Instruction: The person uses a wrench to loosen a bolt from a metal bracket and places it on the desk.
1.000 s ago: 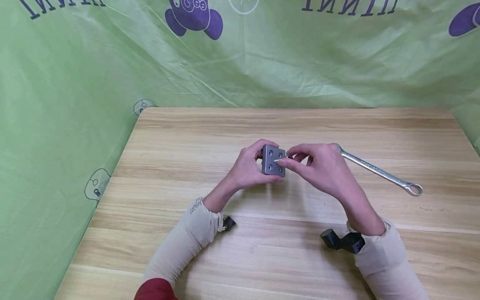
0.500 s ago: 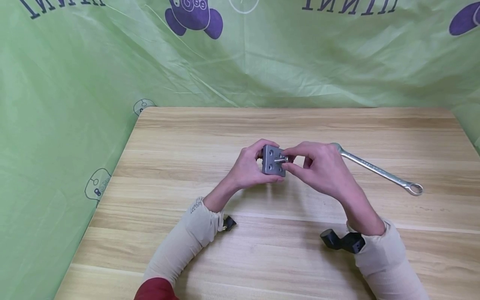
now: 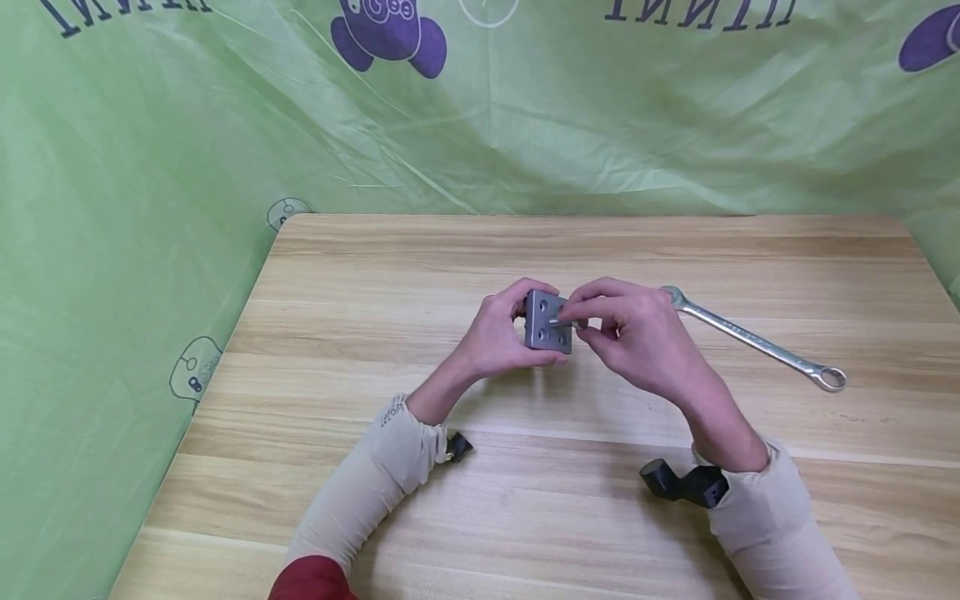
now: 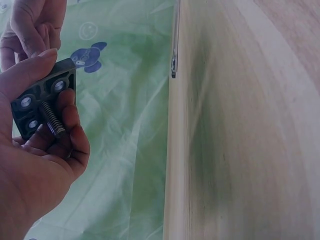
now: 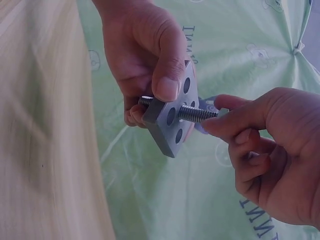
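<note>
My left hand [image 3: 495, 335] grips a grey square plate [image 3: 535, 323] by its edges, holding it above the table. Round holes mark the plate around a central threaded bolt [image 5: 197, 114]. The bolt runs through the plate: in the left wrist view its threaded end [image 4: 52, 119] sticks out of the ribbed back, beside the curled left fingers. On the other side, my right hand [image 3: 641, 333] pinches the bolt's outer end between thumb and forefinger, seen closely in the right wrist view. Those fingers partly hide the bolt's head.
A combination wrench [image 3: 757, 337] lies on the wooden table [image 3: 525, 517], right of my right hand. Black wrist cameras [image 3: 684, 483] sit on both beige-sleeved forearms. A green printed sheet [image 3: 480, 142] hangs behind the table and along its left side.
The right fingers have shifted their grip around the bolt, opening slightly away from it and then closing on it at a new angle. The left hand and plate stay in place.
</note>
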Demonstrator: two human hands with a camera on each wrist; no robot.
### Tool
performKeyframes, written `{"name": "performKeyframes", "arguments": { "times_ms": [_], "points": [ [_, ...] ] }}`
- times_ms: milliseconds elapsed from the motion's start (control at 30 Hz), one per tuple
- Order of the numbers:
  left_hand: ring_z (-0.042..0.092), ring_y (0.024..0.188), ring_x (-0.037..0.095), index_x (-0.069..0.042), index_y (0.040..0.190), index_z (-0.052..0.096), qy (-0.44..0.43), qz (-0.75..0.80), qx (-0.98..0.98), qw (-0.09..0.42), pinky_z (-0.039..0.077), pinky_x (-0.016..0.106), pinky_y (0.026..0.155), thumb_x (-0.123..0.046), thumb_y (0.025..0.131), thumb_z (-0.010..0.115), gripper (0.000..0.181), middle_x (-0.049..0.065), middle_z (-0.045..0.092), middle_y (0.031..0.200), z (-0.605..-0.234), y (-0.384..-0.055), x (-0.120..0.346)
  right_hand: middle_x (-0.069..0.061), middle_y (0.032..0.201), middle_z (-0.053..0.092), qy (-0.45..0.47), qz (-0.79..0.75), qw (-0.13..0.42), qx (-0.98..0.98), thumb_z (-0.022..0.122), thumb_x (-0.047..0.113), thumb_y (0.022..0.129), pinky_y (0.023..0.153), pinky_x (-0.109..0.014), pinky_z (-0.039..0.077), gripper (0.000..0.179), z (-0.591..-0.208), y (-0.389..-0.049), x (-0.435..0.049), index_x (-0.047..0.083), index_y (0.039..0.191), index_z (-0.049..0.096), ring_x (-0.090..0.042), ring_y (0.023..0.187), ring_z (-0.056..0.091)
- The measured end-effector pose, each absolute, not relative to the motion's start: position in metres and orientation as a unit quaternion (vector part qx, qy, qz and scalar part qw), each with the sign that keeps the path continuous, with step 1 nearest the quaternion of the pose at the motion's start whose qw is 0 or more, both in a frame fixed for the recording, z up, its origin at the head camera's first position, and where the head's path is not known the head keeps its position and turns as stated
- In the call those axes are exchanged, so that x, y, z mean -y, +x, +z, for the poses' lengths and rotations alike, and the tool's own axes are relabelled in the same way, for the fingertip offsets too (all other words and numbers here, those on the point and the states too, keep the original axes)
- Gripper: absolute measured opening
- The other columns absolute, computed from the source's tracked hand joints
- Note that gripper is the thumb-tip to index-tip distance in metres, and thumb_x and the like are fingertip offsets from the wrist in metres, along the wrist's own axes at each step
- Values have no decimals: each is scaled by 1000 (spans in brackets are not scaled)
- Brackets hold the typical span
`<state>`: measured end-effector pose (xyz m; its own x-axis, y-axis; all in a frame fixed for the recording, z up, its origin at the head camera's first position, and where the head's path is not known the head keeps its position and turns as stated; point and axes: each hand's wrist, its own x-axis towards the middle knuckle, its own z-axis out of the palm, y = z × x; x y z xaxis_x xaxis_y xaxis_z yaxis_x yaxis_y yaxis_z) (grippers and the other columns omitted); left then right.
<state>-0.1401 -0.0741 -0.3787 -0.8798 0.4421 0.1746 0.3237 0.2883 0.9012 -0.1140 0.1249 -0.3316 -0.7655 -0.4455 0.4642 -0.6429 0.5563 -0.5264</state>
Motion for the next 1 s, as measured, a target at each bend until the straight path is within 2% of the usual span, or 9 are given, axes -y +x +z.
{"name": "performKeyframes", "arguments": {
  "times_ms": [233,367,500,700,1000],
  "points": [
    [68,88,20,-6,120,56,238,544,-803,52,53,39,85,-10,59,90,70,13,70,107,-378,-140,75,-3,96,74,270,365,113,884,82,15,75,48,-15,37,32,-327,-113,-127,12,105,73,-1,50,46],
    [68,87,19,-5,121,56,236,545,-802,54,53,41,84,-10,59,90,71,14,69,106,-379,-140,75,-1,87,74,215,363,86,903,79,28,79,47,-18,37,27,-324,-114,-128,12,101,74,-5,49,48],
    [68,87,19,-4,122,55,234,546,-803,54,53,40,85,-10,59,90,72,14,70,106,-380,-141,74,1,75,72,186,337,55,921,74,36,84,52,-21,40,23,-322,-114,-128,15,93,76,-10,55,53],
    [68,87,19,-4,121,55,235,545,-803,52,53,39,85,-8,59,90,72,14,70,107,-380,-140,74,0,70,72,182,325,39,927,71,37,86,53,-22,41,25,-321,-114,-128,13,90,77,-10,57,56],
    [67,86,19,-5,121,56,235,548,-801,54,53,40,84,-8,60,90,70,14,70,105,-379,-140,74,3,77,73,230,330,76,913,76,23,82,46,-20,37,14,-325,-114,-129,16,94,76,-2,46,45]
  ]
}}
